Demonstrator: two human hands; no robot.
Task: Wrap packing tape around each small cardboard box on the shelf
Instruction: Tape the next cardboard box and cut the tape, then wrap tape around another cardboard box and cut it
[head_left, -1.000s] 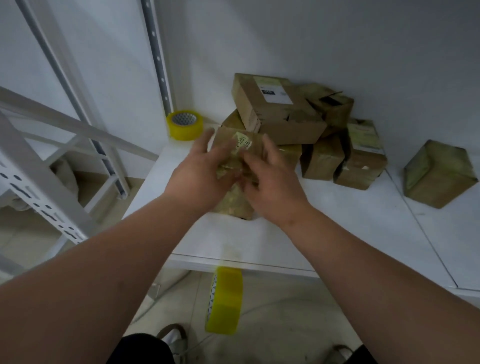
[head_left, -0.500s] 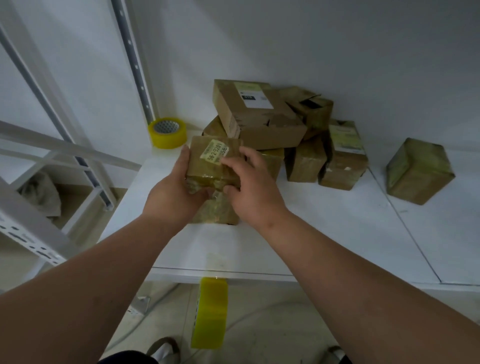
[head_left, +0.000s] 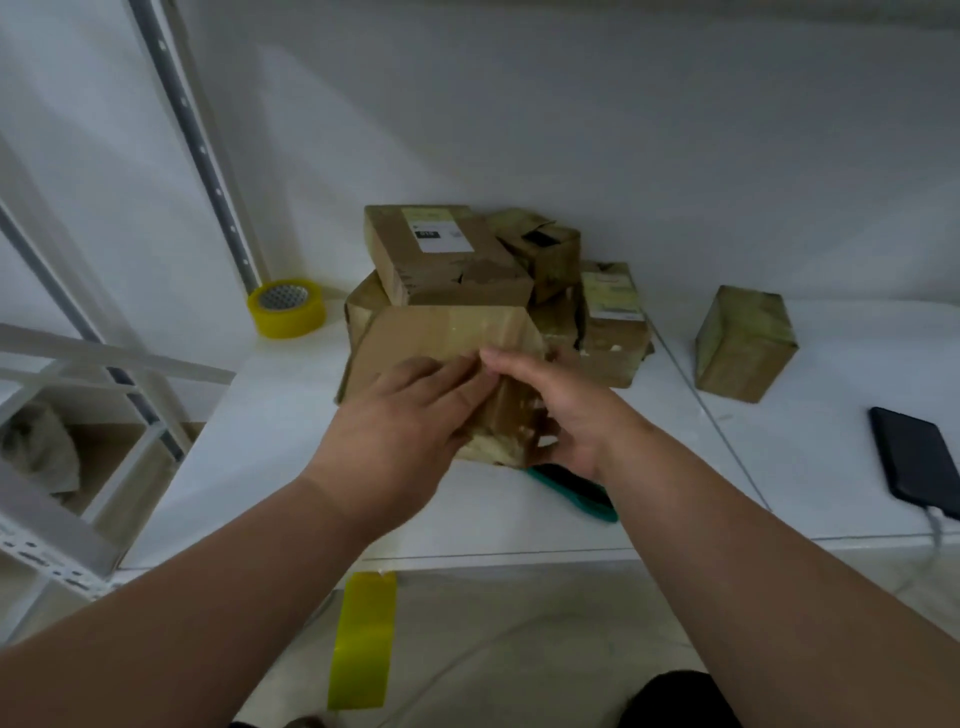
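Box (head_left: 447, 338) turned (label hidden), hands (head_left: 415, 415) regripped.

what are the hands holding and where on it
A cardboard box: the left hand lies across its near face, the right hand grips its lower right corner.

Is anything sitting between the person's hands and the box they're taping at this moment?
Nothing visible does. Both the left hand and the right hand are already on the held box, in front of the box pile. The tape roll sits apart at the shelf's back left.
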